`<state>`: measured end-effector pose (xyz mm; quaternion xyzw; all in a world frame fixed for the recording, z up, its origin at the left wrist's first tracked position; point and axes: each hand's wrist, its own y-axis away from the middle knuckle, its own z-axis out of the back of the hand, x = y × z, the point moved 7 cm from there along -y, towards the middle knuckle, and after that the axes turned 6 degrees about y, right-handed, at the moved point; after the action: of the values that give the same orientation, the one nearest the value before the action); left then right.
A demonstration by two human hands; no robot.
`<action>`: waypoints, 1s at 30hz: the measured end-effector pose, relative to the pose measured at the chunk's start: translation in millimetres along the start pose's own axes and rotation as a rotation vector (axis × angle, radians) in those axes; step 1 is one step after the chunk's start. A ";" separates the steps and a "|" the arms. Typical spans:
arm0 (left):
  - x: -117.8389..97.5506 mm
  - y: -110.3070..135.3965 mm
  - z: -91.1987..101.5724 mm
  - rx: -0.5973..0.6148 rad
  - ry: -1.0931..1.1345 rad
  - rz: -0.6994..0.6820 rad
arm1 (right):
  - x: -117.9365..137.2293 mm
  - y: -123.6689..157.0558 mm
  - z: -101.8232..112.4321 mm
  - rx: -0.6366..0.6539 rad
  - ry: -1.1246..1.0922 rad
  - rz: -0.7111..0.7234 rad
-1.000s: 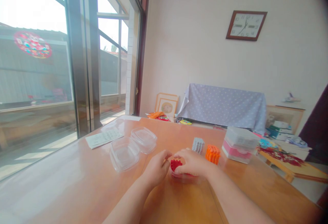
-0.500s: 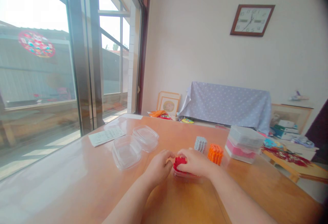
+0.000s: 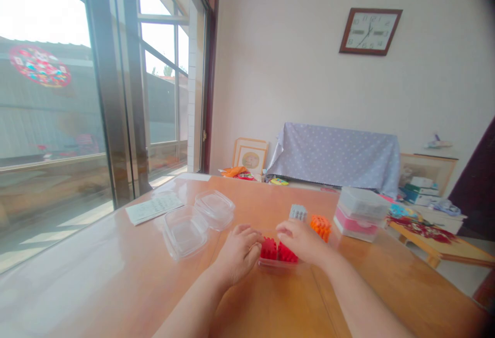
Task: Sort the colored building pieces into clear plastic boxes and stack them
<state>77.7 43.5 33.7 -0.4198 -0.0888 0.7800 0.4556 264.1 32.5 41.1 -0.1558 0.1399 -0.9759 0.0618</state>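
Two red toothed plastic pieces point(image 3: 277, 251) sit in a shallow clear container point(image 3: 279, 264) on the wooden table point(image 3: 116, 286). My left hand point(image 3: 237, 253) rests at the container's left side, fingers curled against the left red piece. My right hand point(image 3: 303, 241) hovers over the right red piece, fingers loosely bent and holding nothing that I can see. An orange toothed piece point(image 3: 321, 226) and a grey one point(image 3: 298, 212) stand just behind my right hand.
A clear empty container point(image 3: 184, 235) and a clear lid point(image 3: 214, 207) lie to the left, beside a printed paper sheet point(image 3: 153, 207). Stacked lidded boxes point(image 3: 357, 214) stand at the right. Window at left; covered furniture and clutter behind the table.
The red pieces now lie side by side in the container. My right hand has lifted off them and my left hand has slid lower beside the container.
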 end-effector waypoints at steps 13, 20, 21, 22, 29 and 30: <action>-6.7 0.1 -11.9 0.097 -0.056 0.037 | -24.3 28.0 3.1 0.041 0.133 -0.063; -3.3 -0.3 -16.1 0.094 -0.066 0.044 | -23.9 31.9 2.9 0.040 0.119 -0.048; -2.4 -0.4 -16.6 0.090 -0.066 0.045 | -23.4 32.7 3.2 0.032 0.128 -0.048; -1.5 -0.5 -17.0 0.086 -0.067 0.047 | -23.1 33.5 3.5 0.024 0.135 -0.049; 1.0 -0.3 -18.5 0.092 -0.076 0.062 | -27.3 34.6 6.6 0.000 0.074 -0.109; 0.3 -0.2 -18.3 0.091 -0.076 0.059 | -28.1 34.0 6.5 0.005 0.071 -0.115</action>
<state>91.2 39.4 22.0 -0.3711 -0.0582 0.8118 0.4471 295.4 3.0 29.0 -0.1286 0.1305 -0.9831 0.0009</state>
